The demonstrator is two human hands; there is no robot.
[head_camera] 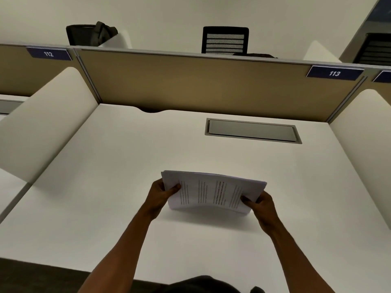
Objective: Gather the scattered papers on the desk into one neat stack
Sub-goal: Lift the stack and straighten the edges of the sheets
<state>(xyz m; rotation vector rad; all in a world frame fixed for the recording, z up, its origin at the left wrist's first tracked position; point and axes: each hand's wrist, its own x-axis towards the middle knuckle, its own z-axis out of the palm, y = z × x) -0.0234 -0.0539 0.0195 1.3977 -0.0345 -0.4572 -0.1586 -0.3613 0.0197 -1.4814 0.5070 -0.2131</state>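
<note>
the left hand and right hand each pinched an end of the papers between them, above the desk; light, floppy sheets, best gripped at the edges.

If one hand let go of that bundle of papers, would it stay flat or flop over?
Probably flop: the stack of papers already bows between the left hand and right hand. The sheets look loose, their left edges slightly fanned, so they would likely slide apart.
</note>
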